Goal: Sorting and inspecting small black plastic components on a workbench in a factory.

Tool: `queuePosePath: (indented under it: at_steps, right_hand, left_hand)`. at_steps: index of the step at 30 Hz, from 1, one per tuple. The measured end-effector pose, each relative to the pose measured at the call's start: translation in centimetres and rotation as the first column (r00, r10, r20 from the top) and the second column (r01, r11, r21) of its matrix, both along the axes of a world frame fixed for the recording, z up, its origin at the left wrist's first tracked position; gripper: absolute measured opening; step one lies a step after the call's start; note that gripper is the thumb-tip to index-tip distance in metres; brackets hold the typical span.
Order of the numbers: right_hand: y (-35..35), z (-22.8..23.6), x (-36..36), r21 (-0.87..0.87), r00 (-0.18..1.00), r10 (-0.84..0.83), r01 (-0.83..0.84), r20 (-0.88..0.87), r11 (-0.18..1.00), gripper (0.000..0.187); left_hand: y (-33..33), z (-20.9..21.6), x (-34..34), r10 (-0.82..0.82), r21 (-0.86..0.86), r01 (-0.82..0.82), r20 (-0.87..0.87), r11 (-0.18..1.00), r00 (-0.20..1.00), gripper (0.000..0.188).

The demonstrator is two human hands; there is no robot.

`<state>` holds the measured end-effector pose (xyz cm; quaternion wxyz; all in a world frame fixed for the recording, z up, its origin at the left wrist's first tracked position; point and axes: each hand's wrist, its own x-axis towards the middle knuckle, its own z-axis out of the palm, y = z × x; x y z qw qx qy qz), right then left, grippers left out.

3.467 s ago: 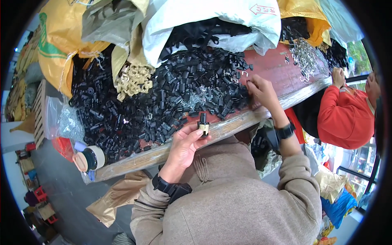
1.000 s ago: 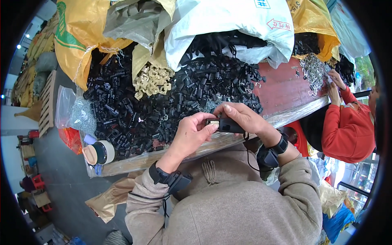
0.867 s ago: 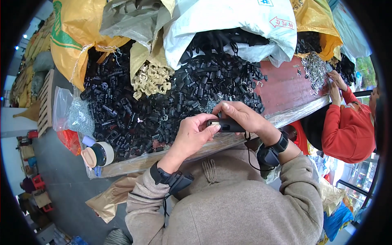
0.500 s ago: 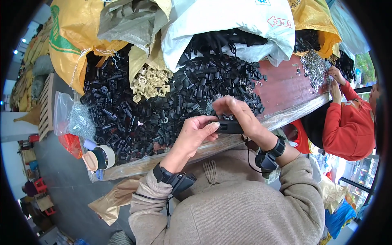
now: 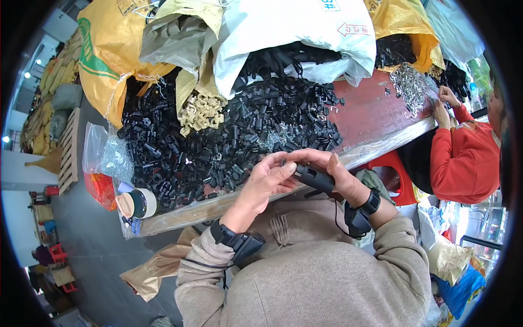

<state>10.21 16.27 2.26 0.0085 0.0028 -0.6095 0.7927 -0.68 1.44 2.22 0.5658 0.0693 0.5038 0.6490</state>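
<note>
A black tube-shaped plastic part [image 5: 316, 179] with slots in its side lies slantwise between my hands, just above the near edge of the table. My right hand [image 5: 350, 184] is closed round its right end, thumb raised along the top. At the left end, the thumb and fingers of my left hand [image 5: 265, 184] pinch the tip; anything small between them is hidden. Beyond my hands spreads a heap of small black plastic parts [image 5: 245, 125]. Small silvery metal pieces [image 5: 279, 137] lie on that heap, close past my fingers.
Beige clips [image 5: 201, 113] spill from a sack. A white sack [image 5: 294, 30] holds more black parts. A lidded cup [image 5: 143, 204] and a bag of small metal pieces [image 5: 117, 158] are at the left. A red-sleeved co-worker [image 5: 463, 169] handles metal hooks [image 5: 411, 90] at the right.
The black tube has tilted, its right end now lower, and both hands have come down slightly toward me. My right fingers have lowered over it. The view has shifted a little.
</note>
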Motion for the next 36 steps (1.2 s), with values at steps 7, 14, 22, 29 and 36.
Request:
queuePosePath:
  at_steps: [7,14,22,29,36]
  right_hand:
    - [-1.2,0.4,-0.2,-0.173,0.991,0.137,-0.132,0.013,0.976,0.094]
    - [-2.1,-1.4,-1.5,-0.306,0.972,0.15,-0.089,0.183,0.948,0.094]
    - [-2.4,-2.0,-3.5,-0.283,0.984,0.126,-0.087,0.122,0.955,0.098]
    - [-2.1,-2.1,-3.3,-0.219,0.97,0.237,-0.244,-0.061,0.945,0.086]
    - [-2.5,-1.6,-2.0,-0.18,0.962,0.255,-0.269,-0.095,0.946,0.081]
  left_hand:
    - [1.5,-0.7,-0.3,0.251,0.094,-0.234,-0.263,0.968,0.932,0.044]
    - [2.2,-1.5,-1.1,0.218,0.221,-0.154,-0.304,0.963,0.927,0.049]
    - [1.7,-1.4,-2.4,0.111,0.164,-0.088,-0.139,0.983,0.984,0.058]
    - [1.3,-0.9,-2.1,0.095,0.218,-0.073,-0.093,0.973,0.991,0.06]
    - [1.0,0.2,-0.5,0.103,0.237,-0.073,-0.117,0.969,0.988,0.06]
